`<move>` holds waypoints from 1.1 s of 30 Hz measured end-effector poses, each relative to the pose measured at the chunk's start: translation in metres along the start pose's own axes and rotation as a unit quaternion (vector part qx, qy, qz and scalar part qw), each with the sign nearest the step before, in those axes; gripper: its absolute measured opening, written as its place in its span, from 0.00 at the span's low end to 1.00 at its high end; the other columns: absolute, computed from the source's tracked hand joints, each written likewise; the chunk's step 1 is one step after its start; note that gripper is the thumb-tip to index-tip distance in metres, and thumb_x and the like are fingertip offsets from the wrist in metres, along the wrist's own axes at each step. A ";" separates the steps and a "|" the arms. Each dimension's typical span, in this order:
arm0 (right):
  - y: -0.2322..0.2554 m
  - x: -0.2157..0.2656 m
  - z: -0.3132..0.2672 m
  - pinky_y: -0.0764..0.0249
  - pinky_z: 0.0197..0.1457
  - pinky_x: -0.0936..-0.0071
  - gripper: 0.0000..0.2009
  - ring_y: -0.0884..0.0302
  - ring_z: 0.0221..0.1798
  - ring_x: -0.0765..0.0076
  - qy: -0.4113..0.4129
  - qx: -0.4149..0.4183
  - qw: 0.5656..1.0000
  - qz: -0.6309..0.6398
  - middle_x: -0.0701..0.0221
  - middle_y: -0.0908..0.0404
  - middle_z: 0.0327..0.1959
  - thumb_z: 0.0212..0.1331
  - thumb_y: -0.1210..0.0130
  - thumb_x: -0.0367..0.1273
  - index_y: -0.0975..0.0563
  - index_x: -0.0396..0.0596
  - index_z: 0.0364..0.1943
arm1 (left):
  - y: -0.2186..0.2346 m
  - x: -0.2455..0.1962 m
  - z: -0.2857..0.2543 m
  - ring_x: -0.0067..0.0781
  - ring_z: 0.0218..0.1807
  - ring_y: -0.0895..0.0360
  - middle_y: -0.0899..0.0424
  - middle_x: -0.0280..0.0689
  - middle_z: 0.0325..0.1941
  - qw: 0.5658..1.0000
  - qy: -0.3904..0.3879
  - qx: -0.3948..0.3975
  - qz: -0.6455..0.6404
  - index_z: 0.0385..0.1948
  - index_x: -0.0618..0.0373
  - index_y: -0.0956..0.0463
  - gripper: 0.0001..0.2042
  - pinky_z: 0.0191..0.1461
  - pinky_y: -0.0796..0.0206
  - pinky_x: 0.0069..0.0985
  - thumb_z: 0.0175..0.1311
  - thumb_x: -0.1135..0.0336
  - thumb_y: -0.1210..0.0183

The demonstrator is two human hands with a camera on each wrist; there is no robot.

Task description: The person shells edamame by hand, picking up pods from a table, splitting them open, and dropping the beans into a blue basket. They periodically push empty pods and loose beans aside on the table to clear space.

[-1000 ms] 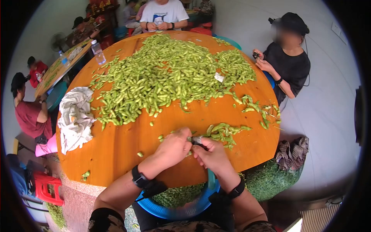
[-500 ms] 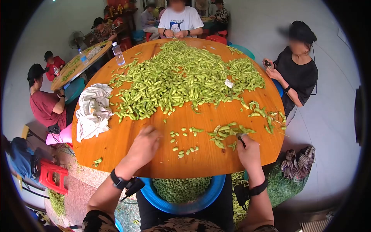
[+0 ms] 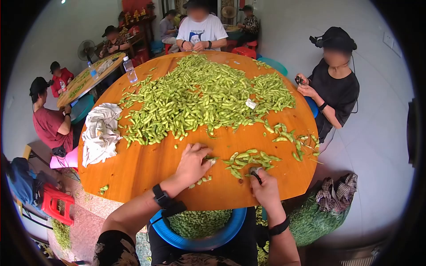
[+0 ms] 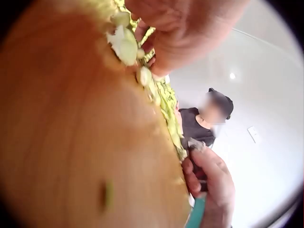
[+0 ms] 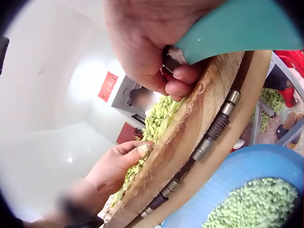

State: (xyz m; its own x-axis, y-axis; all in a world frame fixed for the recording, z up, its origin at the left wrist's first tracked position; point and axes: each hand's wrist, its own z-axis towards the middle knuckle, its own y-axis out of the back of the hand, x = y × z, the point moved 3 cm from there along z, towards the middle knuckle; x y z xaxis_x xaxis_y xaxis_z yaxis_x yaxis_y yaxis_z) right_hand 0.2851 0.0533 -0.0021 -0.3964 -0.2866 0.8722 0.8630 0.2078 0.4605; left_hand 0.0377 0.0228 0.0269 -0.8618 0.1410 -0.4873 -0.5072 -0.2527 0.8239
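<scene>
Light: bright, even indoor daylight over the round table point(image 3: 146, 168); shadows beneath the hands are soft and faint.
Glare: the pale walls beyond the table wash out in both wrist views.
Distortion: fisheye bends the table's rim; black vignette rings the head view.
Focus: the left wrist view is heavily blurred; the table's edge point(image 5: 190, 128) is sharper.

The print on the white T-shirt point(image 3: 202, 30) of the person across the surface is too small to read
</scene>
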 end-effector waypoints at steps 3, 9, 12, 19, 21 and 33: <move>0.002 0.007 -0.001 0.32 0.22 0.79 0.07 0.29 0.18 0.79 -0.087 0.037 0.991 0.097 0.69 0.25 0.20 0.61 0.47 0.26 0.23 0.41 0.40 | -0.004 -0.004 0.017 0.39 0.48 0.30 0.23 0.32 0.42 0.998 -0.010 -0.022 0.050 0.31 0.53 0.20 0.05 0.54 0.42 0.35 0.54 0.66 0.38; 0.006 0.005 0.000 0.39 0.15 0.85 0.04 0.33 0.15 0.85 -0.121 0.042 0.975 0.179 0.77 0.27 0.18 0.63 0.49 0.28 0.24 0.45 0.37 | -0.004 -0.015 0.039 0.40 0.49 0.27 0.21 0.34 0.42 0.985 -0.030 0.087 0.146 0.33 0.55 0.25 0.05 0.54 0.40 0.36 0.57 0.68 0.41; 0.004 0.004 -0.001 0.38 0.17 0.83 0.06 0.33 0.15 0.84 -0.141 0.050 0.965 0.214 0.75 0.27 0.19 0.64 0.50 0.28 0.24 0.43 0.42 | -0.017 -0.026 0.045 0.42 0.57 0.29 0.20 0.36 0.47 0.986 0.088 0.125 -0.072 0.41 0.57 0.26 0.10 0.58 0.37 0.38 0.58 0.69 0.42; 0.005 0.004 -0.002 0.39 0.15 0.83 0.05 0.33 0.15 0.84 -0.158 0.033 0.964 0.210 0.76 0.27 0.20 0.65 0.51 0.28 0.25 0.44 0.39 | 0.011 -0.018 0.031 0.47 0.51 0.26 0.21 0.44 0.43 0.996 -0.057 -0.008 0.070 0.42 0.57 0.23 0.12 0.52 0.30 0.38 0.56 0.67 0.40; 0.005 0.004 -0.002 0.39 0.15 0.83 0.05 0.33 0.15 0.85 -0.152 0.033 0.965 0.212 0.76 0.28 0.19 0.65 0.51 0.28 0.25 0.44 0.40 | 0.032 0.024 0.032 0.49 0.40 0.24 0.23 0.44 0.35 0.987 0.017 -0.087 0.134 0.32 0.59 0.21 0.07 0.45 0.29 0.39 0.54 0.68 0.40; -0.003 0.024 -0.002 0.38 0.16 0.85 0.08 0.33 0.16 0.86 -0.161 0.071 0.959 0.224 0.77 0.27 0.22 0.65 0.51 0.29 0.23 0.47 0.45 | 0.049 0.064 0.019 0.42 0.33 0.20 0.21 0.43 0.37 0.978 0.058 -0.098 0.175 0.33 0.59 0.23 0.07 0.38 0.29 0.35 0.54 0.70 0.39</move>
State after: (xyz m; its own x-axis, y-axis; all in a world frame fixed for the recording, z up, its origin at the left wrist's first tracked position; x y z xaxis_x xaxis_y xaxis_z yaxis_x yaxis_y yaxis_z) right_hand 0.2738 0.0437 0.0166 -0.0923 0.1599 0.9828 0.9269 0.3744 0.0261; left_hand -0.0428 0.0374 0.0416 -0.9699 -0.0933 -0.2247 -0.1610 -0.4464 0.8802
